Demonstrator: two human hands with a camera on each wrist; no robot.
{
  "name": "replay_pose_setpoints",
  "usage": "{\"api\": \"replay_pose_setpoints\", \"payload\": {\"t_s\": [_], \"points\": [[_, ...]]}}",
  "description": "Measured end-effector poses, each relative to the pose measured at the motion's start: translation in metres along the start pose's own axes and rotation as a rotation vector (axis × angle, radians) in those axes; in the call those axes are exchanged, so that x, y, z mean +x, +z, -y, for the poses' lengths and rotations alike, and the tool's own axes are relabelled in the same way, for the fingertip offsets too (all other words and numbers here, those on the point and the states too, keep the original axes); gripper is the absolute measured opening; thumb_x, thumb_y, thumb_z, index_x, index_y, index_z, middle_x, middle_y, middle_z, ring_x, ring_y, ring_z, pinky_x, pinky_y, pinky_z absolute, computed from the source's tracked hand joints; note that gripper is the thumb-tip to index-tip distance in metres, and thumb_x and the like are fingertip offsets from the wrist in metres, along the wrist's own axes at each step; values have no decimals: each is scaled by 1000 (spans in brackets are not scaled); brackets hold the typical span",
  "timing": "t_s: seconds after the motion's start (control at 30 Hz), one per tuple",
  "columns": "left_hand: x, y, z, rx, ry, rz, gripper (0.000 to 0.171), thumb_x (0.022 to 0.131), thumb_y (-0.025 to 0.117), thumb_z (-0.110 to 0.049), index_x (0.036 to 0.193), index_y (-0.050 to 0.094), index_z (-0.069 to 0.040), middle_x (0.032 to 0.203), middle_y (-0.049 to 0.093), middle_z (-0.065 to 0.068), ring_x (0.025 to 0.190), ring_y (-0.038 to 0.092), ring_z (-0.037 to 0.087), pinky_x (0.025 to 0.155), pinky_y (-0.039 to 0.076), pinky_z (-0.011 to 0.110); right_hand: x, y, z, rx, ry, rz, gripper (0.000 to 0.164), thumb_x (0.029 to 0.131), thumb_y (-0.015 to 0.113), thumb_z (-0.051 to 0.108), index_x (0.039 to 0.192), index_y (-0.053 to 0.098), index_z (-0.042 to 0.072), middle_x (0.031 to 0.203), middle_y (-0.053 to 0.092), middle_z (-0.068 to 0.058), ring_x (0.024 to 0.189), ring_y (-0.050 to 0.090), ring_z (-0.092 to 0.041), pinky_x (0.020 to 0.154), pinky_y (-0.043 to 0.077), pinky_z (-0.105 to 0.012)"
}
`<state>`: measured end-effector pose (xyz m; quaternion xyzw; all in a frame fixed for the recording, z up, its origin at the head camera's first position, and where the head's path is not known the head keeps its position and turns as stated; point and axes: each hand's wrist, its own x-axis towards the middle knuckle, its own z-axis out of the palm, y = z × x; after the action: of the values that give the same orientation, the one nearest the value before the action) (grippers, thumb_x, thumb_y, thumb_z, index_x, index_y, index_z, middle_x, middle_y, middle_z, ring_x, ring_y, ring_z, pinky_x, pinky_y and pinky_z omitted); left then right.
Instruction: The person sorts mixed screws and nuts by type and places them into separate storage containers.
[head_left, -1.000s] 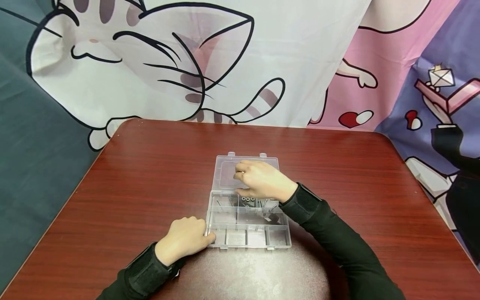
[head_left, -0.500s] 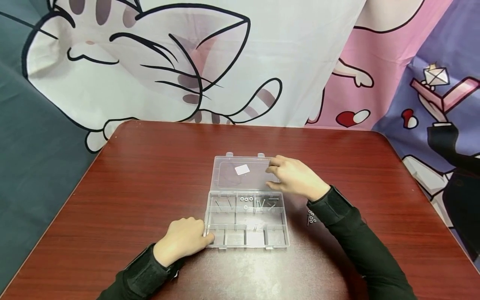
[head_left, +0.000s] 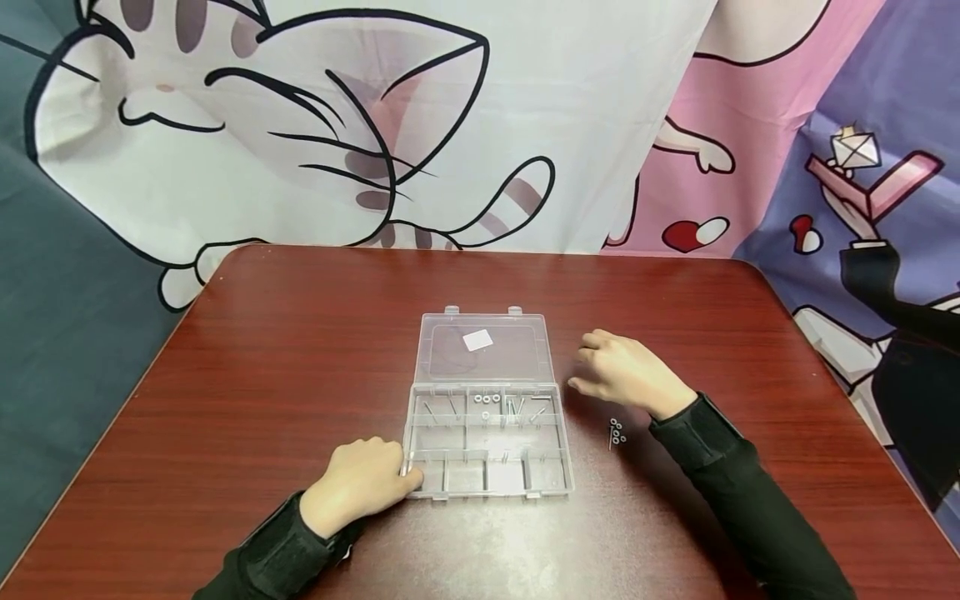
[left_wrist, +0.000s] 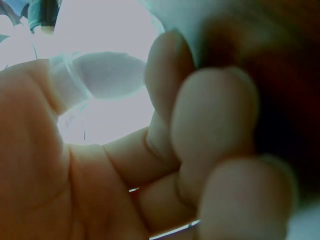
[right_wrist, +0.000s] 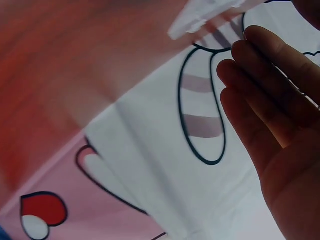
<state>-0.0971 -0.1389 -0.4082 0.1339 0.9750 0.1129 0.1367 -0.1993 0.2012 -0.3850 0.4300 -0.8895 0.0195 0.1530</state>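
A clear plastic compartment box (head_left: 466,477) lies with its lid folded back on the table. My left hand (head_left: 358,483) holds its front left corner, thumb over the rim; in the left wrist view the fingers (left_wrist: 215,115) are bent and blurred. Screws (head_left: 514,408) and small nuts (head_left: 486,398) lie in the back compartments, while the front ones look bare. My right hand (head_left: 626,371) hovers right of the lid (head_left: 517,350), holding nothing; in the right wrist view its fingers (right_wrist: 260,100) are extended. Several nuts and a screw (head_left: 616,433) lie loose below it.
A small white label (head_left: 477,340) is on the lid. The reddish-brown wooden table (head_left: 300,333) ends at a back edge in front of a printed cat curtain (head_left: 585,125). A black object (head_left: 911,408) stands beyond the table's right side.
My right hand has moved right, from over the lid to beside the box, uncovering the label, the compartments and the loose nuts. The left hand stays at the corner.
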Motion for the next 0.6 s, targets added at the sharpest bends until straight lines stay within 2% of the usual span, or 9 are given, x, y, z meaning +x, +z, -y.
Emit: {"api": "replay_pose_setpoints", "payload": {"t_s": [0.2, 0.6], "points": [[0, 0, 0, -2, 0, 1, 35, 76, 54, -33, 49, 39, -15, 52, 43, 0, 49, 44, 15, 45, 37, 39, -22, 6, -2, 19, 47, 41, 23, 71, 72, 27, 70, 60, 7, 73, 47, -2, 66, 49, -18, 57, 44, -33], [-1, -1, -1, 12, 0, -2, 34, 76, 55, -34, 50, 44, -14, 54, 44, 1, 50, 46, 17, 46, 39, 41, -58, 12, 8, 61, 75, 48, 23, 69, 73, 28, 72, 61, 9, 72, 43, 2, 63, 45, -14, 55, 43, -31]]}}
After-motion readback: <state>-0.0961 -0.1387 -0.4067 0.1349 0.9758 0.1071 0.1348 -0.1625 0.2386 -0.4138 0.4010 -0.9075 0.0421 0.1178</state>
